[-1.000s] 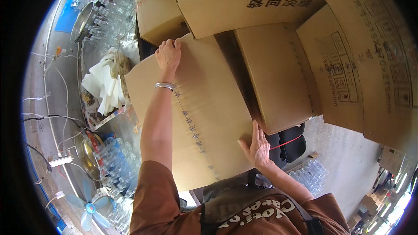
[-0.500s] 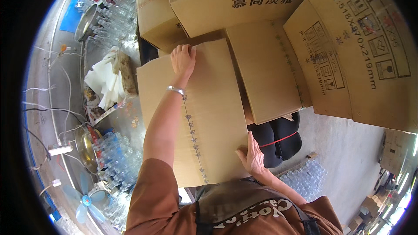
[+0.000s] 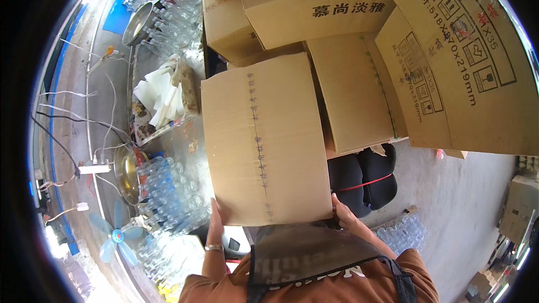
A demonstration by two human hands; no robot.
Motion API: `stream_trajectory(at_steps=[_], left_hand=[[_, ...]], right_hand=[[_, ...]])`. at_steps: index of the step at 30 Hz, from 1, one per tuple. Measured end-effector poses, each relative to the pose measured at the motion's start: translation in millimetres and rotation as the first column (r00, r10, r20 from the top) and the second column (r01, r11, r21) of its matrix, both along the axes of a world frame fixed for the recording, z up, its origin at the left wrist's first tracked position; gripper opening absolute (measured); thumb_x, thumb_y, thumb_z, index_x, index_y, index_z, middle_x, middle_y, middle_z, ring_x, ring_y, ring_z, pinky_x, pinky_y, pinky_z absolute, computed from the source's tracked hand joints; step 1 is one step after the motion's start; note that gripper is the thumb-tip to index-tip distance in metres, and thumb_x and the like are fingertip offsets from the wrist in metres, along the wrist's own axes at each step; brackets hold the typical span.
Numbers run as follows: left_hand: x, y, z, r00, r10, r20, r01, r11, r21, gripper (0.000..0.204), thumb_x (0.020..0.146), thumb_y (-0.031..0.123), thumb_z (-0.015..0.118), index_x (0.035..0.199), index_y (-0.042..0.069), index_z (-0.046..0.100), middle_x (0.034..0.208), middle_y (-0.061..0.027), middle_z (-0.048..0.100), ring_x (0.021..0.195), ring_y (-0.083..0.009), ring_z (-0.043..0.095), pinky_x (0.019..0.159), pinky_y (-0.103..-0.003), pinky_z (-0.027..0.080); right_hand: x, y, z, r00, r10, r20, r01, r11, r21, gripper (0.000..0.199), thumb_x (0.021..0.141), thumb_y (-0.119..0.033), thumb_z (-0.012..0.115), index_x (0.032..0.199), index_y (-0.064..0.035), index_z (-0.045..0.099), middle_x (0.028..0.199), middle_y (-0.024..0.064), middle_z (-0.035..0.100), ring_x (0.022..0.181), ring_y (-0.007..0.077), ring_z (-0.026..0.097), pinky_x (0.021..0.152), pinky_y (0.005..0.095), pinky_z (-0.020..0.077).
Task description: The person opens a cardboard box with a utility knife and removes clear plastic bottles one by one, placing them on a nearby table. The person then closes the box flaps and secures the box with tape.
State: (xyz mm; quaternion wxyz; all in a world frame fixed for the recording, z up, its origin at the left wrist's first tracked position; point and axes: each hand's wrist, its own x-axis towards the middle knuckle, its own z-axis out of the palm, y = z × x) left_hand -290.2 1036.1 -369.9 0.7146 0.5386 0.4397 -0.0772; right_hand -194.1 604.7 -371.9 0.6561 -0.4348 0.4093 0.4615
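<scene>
A closed brown cardboard box (image 3: pixel 295 134) lies directly before me, its taped seam running from far to near. My left hand (image 3: pixel 215 217) grips its near left side, fingers partly hidden by the box. At the near right corner, my right hand (image 3: pixel 345 213) holds the opposite side, thumb along the edge and the other fingers mostly out of sight. The box's near edge is close to my dark apron (image 3: pixel 309 247).
More cardboard boxes (image 3: pixel 353 90) are stacked behind and to the right. A black padded bundle (image 3: pixel 362 182) with a red strap sits beside the box. On the left are glass bottles (image 3: pixel 171 191), crumpled white paper (image 3: pixel 163 95), a blue fan (image 3: pixel 117 235) and cables.
My left hand has left the box's top far edge and come back to its near left side. My right hand has slid a little nearer along the right side.
</scene>
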Motion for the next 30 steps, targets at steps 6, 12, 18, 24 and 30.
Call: stream_trajectory(at_steps=[6,12,18,24,30], left_hand=[[-17,-13,-6,0.987,0.039,-0.155,-0.055,0.994,-0.097,0.073,0.097,0.064,0.04,0.142,0.007,0.043,0.133,-0.011,0.056,0.12,-0.0249,0.058,0.097,-0.041,0.05],[-19,-50,-4,0.979,0.114,-0.172,-0.14,0.979,-0.147,0.069,0.096,0.06,0.048,0.131,0.001,0.053,0.121,-0.0119,0.062,0.106,-0.0231,0.063,0.086,-0.038,0.055],[3,-60,-7,0.997,0.068,-0.039,-0.077,0.951,-0.3,0.067,0.097,0.058,0.049,0.132,0.002,0.054,0.121,-0.0068,0.062,0.107,-0.0216,0.06,0.09,-0.037,0.051],[-17,-34,-15,0.99,0.026,-0.139,-0.067,0.95,-0.304,0.066,0.098,0.059,0.045,0.136,0.005,0.049,0.128,-0.01,0.059,0.112,-0.0257,0.058,0.093,-0.043,0.048],[-13,-52,-19,0.997,-0.007,-0.076,-0.015,0.957,-0.289,0.067,0.097,0.061,0.045,0.135,0.006,0.049,0.124,-0.0091,0.059,0.108,-0.0253,0.058,0.09,-0.043,0.047]], right_hand=[[-4,5,-6,0.994,0.005,0.114,0.039,0.923,-0.382,0.057,0.1,-0.054,0.044,0.117,-0.0033,0.064,0.1,0.0073,0.069,0.09,0.0219,0.066,0.076,0.0367,0.0531],[42,-20,19,0.964,0.195,0.18,-0.132,0.941,-0.313,0.064,0.095,-0.059,0.043,0.104,-0.0005,0.067,0.082,0.0116,0.07,0.071,0.025,0.071,0.056,0.0344,0.057],[74,-67,42,0.424,0.883,0.201,-0.6,0.44,-0.668,0.048,0.097,-0.046,0.05,0.098,-0.0015,0.067,0.075,0.0085,0.07,0.064,0.0171,0.068,0.058,0.0294,0.0538],[163,-59,363,-0.024,0.783,0.622,0.486,0.553,-0.677,0.028,0.099,-0.027,0.057,0.112,-0.0052,0.068,0.105,0.01,0.067,0.09,0.016,0.064,0.077,0.0309,0.0527],[315,-215,491,0.317,0.914,0.254,0.875,-0.178,-0.451,0.044,0.095,-0.047,0.056,0.101,-0.0067,0.072,0.088,0.0112,0.073,0.075,0.0233,0.068,0.072,0.0368,0.0514]])
